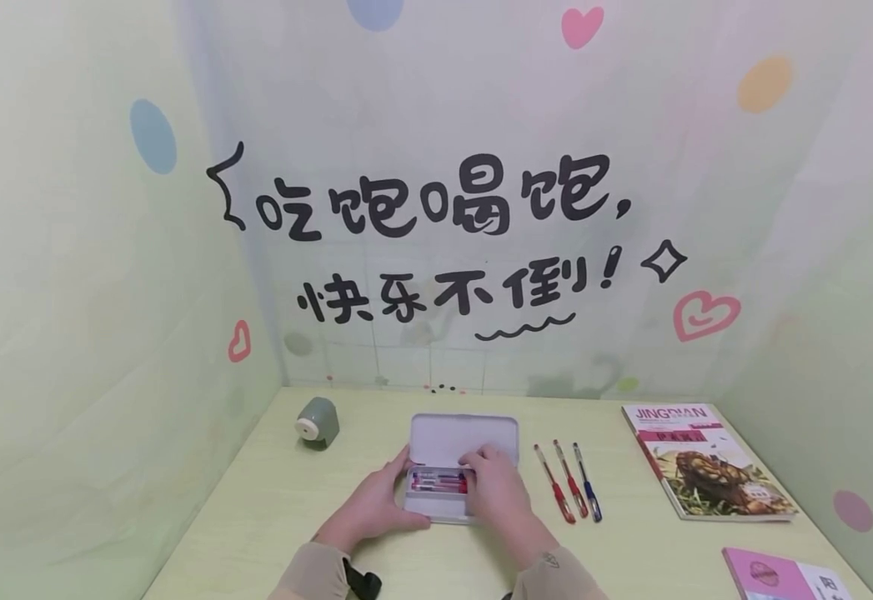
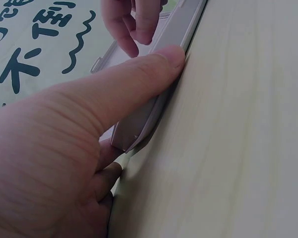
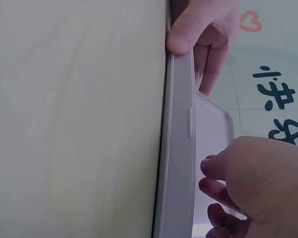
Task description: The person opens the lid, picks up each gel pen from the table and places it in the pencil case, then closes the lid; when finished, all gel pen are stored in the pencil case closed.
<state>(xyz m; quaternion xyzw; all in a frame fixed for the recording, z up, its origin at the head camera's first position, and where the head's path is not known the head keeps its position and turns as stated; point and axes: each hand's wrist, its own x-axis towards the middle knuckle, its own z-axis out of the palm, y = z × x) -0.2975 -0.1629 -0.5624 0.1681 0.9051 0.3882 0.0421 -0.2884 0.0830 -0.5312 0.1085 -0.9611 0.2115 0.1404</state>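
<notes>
A pale metal pencil case (image 1: 436, 510) lies with its lid raised on the table. Several pens (image 1: 436, 483), some with red or pink parts, lie in its back compartment. My left hand (image 1: 379, 504) grips the case's left end; the thumb lies along the front wall in the left wrist view, with fingers around the side. Over the right part of the case is my right hand (image 1: 498, 493). Its fingers (image 3: 216, 166) are loosely bent above the interior, and I see nothing between them. That hand hides the right end of the compartments.
Two red pens (image 1: 554, 483) (image 1: 571, 479) and a blue pen (image 1: 588, 483) lie right of the case. A grey-green pencil sharpener (image 1: 320, 421) stands at back left. A magazine (image 1: 706, 462) and a pink booklet (image 1: 777, 575) lie at the right.
</notes>
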